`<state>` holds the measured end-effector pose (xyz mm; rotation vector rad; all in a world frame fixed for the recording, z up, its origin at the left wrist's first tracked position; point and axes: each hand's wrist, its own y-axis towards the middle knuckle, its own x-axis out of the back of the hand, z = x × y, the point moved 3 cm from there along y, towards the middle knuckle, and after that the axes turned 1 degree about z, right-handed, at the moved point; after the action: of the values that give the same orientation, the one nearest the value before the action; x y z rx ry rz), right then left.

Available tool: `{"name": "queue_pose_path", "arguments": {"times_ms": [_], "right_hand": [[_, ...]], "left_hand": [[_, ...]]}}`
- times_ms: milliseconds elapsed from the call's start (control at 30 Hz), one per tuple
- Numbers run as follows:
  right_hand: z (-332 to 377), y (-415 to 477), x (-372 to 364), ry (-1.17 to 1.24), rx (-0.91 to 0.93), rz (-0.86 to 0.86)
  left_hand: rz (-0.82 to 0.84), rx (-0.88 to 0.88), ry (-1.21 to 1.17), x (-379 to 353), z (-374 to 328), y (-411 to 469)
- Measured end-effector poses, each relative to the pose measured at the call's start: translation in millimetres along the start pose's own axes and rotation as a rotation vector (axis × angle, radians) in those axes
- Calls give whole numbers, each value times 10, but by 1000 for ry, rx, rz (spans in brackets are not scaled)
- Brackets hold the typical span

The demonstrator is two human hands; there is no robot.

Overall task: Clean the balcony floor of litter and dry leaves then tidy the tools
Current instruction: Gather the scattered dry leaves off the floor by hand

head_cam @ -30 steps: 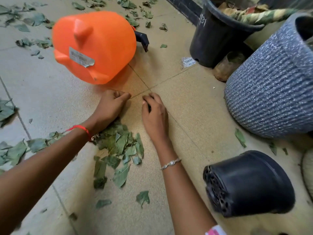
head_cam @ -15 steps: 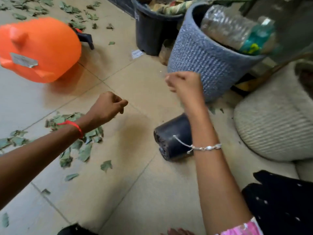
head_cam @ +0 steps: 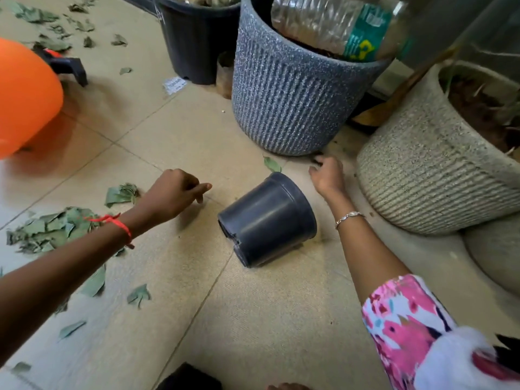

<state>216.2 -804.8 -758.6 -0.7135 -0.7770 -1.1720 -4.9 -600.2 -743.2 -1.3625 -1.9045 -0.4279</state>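
Tiled beige balcony floor [head_cam: 253, 319], with contents as follows. Small black plastic nursery pot [head_cam: 267, 218], lying on its side between the two forearms, its base toward the camera. Blue-grey ribbed round planter [head_cam: 289, 88], upright behind it, with a crushed clear plastic bottle with a green label [head_cam: 332, 23] lying across its mouth. Beige speckled ribbed planter [head_cam: 430, 170], upright at right, near the grey one. Tall black plastic pot [head_cam: 197, 38], upright at rear, with a white paper scrap [head_cam: 174, 85] on the floor before it. Rounded orange plastic container [head_cam: 25, 99], at the left edge. Heap of dry green leaves [head_cam: 53, 229], under and beside the left forearm, with loose pieces scattered around. Single green leaf [head_cam: 271, 164], at the foot of the grey planter, just behind the toppled pot. Left hand [head_cam: 171, 192], with a red thread [head_cam: 121, 223] on the wrist: raised above the tiles, fingers curled, forefinger jutting out, nothing visible in it. Right hand [head_cam: 327, 175], with a silver bracelet [head_cam: 349, 216] and a pink floral sleeve [head_cam: 402, 319]: reaching past the toppled pot into the gap between the grey and beige planters, bent fingers at the floor among dark specks. Whether it holds anything cannot be told.
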Motion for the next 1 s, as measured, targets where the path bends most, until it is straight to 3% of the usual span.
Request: {"name": "queue_pose_path", "arguments": {"times_ms": [133, 233, 367, 467, 533, 667, 867, 1000], "right_hand": [[108, 23, -48, -137, 119, -87], [165, -4, -51, -79, 192, -78], [334, -129, -74, 165, 288, 184], [401, -214, -65, 47, 466, 180], [385, -246, -98, -33, 557, 268], [375, -283, -173, -17, 475, 546], [440, -382, -111, -162, 687, 328], [499, -382, 6, -155, 596, 210]], "left_hand": [[7, -8, 1, -40, 112, 28], [-16, -10, -19, -37, 198, 17], [-46, -9, -58, 22, 318, -29], [-59, -22, -85, 50, 364, -67], [-56, -20, -101, 58, 365, -100], [-54, -13, -125, 64, 354, -134], [-62, 44, -179, 77, 378, -130], [-55, 74, -188, 112, 401, -198]]}}
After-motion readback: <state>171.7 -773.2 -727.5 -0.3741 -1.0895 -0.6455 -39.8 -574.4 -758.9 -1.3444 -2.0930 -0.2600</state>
